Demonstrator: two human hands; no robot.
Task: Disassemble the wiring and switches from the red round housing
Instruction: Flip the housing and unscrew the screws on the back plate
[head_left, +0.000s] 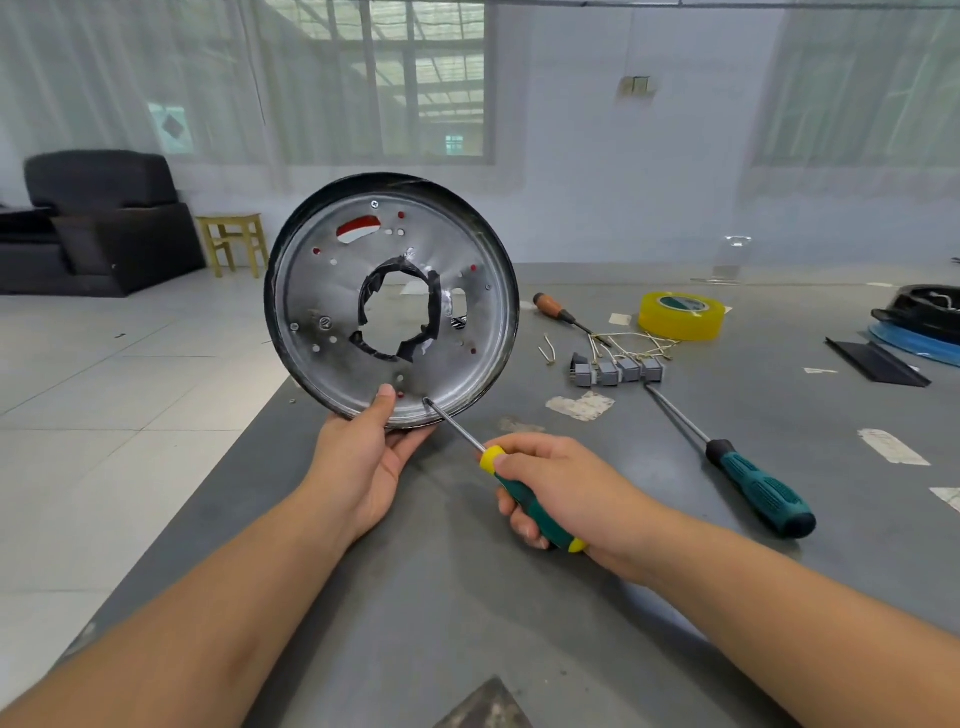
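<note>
Above grey table (675, 519), left hand (363, 467) grips housing (392, 299) — screwdriver (514, 483) tip touching.

Dull scuffed metal on housing (392, 301); matt grey counter (467, 597); glossy yellow tape roll (680, 315); rubbery green screwdriver handle (535, 512).

A roll of yellow tape (681, 315) lies on the grey bench (675, 597); a black sofa (98, 223) and wooden stool (232, 242) stand behind.
</note>
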